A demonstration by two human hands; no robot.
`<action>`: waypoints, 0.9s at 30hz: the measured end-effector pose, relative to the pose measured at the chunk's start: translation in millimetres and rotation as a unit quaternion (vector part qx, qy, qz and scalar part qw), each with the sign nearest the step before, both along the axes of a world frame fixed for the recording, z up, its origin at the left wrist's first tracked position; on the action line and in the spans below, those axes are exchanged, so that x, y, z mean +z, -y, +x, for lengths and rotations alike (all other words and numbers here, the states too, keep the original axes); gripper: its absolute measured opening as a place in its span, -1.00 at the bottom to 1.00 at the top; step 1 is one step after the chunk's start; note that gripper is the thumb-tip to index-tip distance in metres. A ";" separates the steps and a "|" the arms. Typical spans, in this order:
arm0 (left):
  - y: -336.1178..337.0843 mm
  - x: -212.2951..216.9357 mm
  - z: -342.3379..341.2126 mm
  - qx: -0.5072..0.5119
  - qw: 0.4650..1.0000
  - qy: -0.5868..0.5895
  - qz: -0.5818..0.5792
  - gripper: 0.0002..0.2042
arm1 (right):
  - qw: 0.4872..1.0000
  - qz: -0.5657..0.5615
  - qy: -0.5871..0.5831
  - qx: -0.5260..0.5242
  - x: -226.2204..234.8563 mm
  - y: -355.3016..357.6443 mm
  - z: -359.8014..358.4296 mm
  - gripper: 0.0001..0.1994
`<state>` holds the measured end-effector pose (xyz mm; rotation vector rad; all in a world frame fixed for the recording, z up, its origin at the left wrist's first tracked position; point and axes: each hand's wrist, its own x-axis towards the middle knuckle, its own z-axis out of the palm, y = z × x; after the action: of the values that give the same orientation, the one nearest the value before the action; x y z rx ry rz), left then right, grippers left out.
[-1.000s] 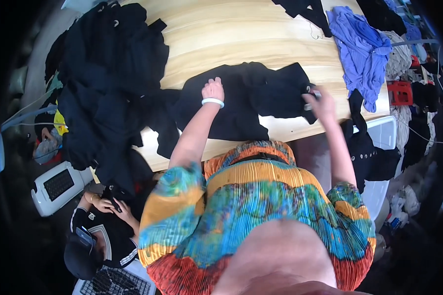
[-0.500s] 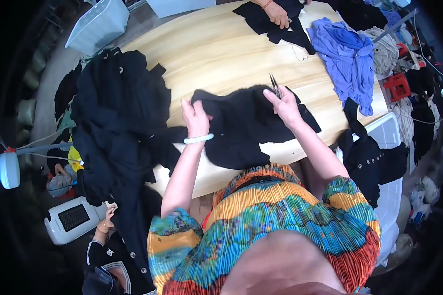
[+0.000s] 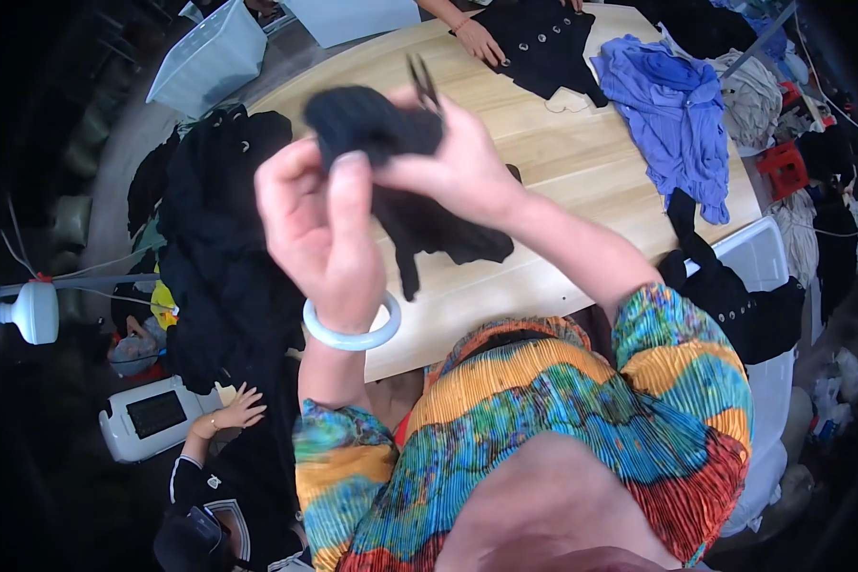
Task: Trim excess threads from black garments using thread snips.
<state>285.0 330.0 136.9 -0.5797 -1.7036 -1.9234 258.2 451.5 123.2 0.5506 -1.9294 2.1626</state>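
Closest to the camera is the person's own bright pleated top in orange, teal and green stripes (image 3: 543, 419), filling the bottom of the view. Just above that the left hand (image 3: 319, 229) is raised up off the table, with a pale, smooth, ring-shaped bangle (image 3: 353, 329) on the wrist; its thumb and fingers are pressed together, pinching the edge of a black knit garment (image 3: 400, 181). The right hand (image 3: 462, 167) is right beside it, closed around the same cloth and also gripping a small pair of dark thread snips (image 3: 419, 76) whose tips poke up past the knuckles. So the black knit piece is held up in the air between both hands, bunched at the top, with the rest trailing down onto the light wooden table (image 3: 562, 181). Off to the left a big heap of black clothing (image 3: 224, 248) hangs over the table edge. Down at the lower left another person's hand (image 3: 238, 410) rests next to a white box-shaped machine with a dark screen (image 3: 153, 419). Further out on the table there's a crumpled blue shirt (image 3: 672, 114), and at the far edge someone else's hand (image 3: 481, 43) lies on a flat black garment with metal buttons (image 3: 543, 48). A pale grey plastic bin (image 3: 210, 57) sits beyond the table on the left.
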 end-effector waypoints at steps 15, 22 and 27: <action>72.6 -176.5 52.3 0.263 0.898 0.286 -0.205 -0.83 | 0.956 -0.196 0.072 -0.208 -35.0 -234.4 -145.4 -0.75; 63.0 -223.1 63.7 0.208 0.844 0.415 -0.269 -0.79 | 0.829 -0.034 0.324 -0.455 -192.9 -310.7 -123.7 -0.64; 72.6 -231.3 78.0 0.238 0.834 0.416 -0.274 -0.83 | 0.835 0.053 0.322 -0.443 -190.3 -364.1 -136.3 -0.60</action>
<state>363.0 257.4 -94.4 0.5945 -2.6376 -1.3533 121.9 815.6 -67.0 -1.0246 -1.9606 1.6719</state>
